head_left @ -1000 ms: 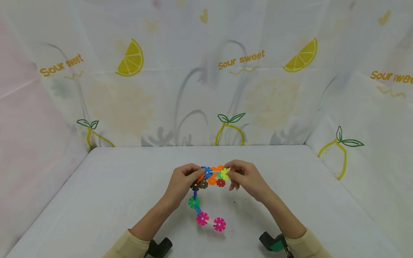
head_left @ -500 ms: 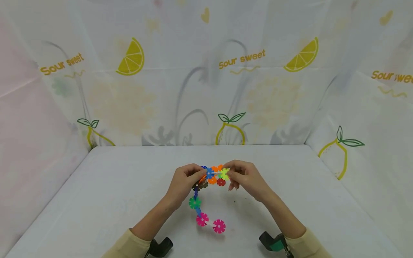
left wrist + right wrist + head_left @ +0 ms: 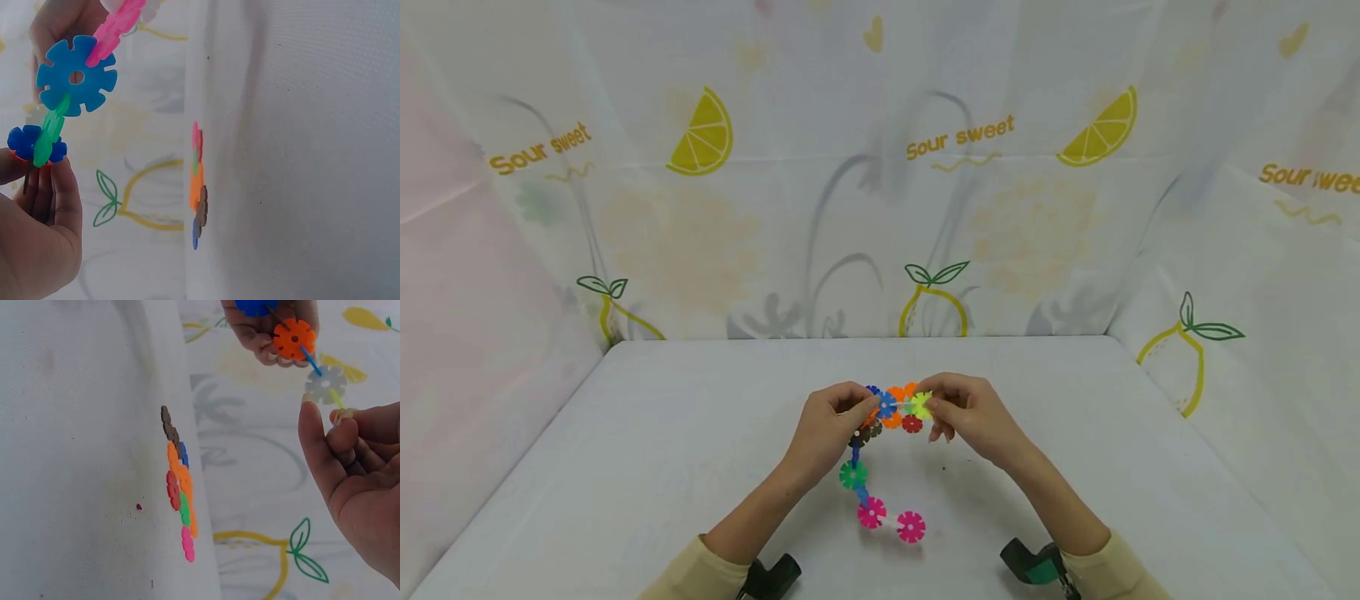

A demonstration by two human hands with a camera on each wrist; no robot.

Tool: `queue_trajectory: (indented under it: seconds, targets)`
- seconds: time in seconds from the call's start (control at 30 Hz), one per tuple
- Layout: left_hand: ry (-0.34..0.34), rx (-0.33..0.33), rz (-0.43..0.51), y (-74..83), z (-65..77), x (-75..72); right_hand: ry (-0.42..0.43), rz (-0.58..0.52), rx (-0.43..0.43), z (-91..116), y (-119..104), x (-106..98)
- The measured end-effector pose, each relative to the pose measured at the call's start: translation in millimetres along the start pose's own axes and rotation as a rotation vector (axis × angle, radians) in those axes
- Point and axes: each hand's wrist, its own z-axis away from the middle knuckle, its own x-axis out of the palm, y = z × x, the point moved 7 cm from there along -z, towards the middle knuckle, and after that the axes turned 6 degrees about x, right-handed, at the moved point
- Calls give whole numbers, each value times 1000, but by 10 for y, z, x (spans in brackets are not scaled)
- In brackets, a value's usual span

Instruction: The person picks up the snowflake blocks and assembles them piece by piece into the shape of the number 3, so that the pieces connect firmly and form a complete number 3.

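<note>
Notched plastic snowflake discs are joined into a chain that hangs between and below the two hands. The left hand (image 3: 823, 425) pinches the chain near a blue disc (image 3: 887, 405). Thumb and fingers of the right hand (image 3: 977, 412) pinch a yellow disc (image 3: 921, 405) at the other end. In the right wrist view, a clear white disc (image 3: 319, 384) links the yellow disc to a blue one seen edge-on, followed by an orange disc (image 3: 300, 344). Below the left hand dangle a green disc (image 3: 853, 475) and two pink discs, the last one (image 3: 912, 527) lowest.
Loose discs lie on the white table (image 3: 700, 467) beyond the hands, among them brown, orange (image 3: 181, 475), red (image 3: 173, 490), green and pink (image 3: 187, 544) ones. A patterned cloth (image 3: 820, 208) walls the back and sides. Small dark specks dot the tabletop.
The left hand has shifted slightly to the right, bringing the blue disc a little nearer the yellow one. The dangling pink end hangs slightly lower in the view. The right hand is nearly still.
</note>
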Motion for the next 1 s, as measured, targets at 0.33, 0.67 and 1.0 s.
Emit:
queue_trajectory:
  seconds: [0.33,0.67,1.0]
  targets:
    - [13,32,-15,20,13,-14,-7,20,-17,-15,28,36]
    - [17,42,-23,44,22,-21,-17,19,-29,-4,26,57]
    - [28,73,-99,60,-7,-43,-15,-25,-22,-11,54,92]
